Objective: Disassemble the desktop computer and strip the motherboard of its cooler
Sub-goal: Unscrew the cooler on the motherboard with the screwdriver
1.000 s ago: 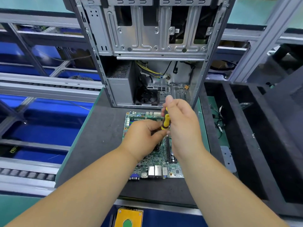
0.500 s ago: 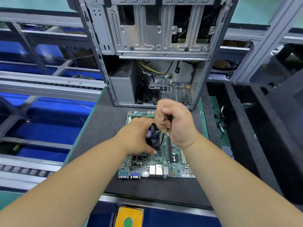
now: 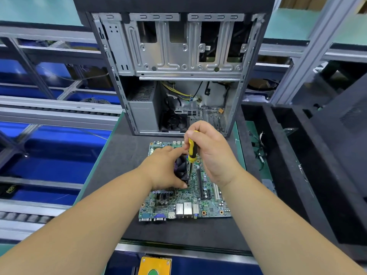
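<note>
On a dark mat (image 3: 123, 155) before an opened case (image 3: 178, 76), a green motherboard (image 3: 186, 203) lies flat, ports toward the person, with a black fan cooler (image 3: 181, 169) mounted near its middle. Right hand (image 3: 214, 155) has its fingers curled round the yellow-and-black handle of a screwdriver (image 3: 192, 149), held nearly upright with the shaft pointing down to the board just beside the cooler's right edge. Left hand (image 3: 162, 169) rests on the cooler, forefinger stretched along its far side and thumb at its near corner, loosely cupping it.
</note>
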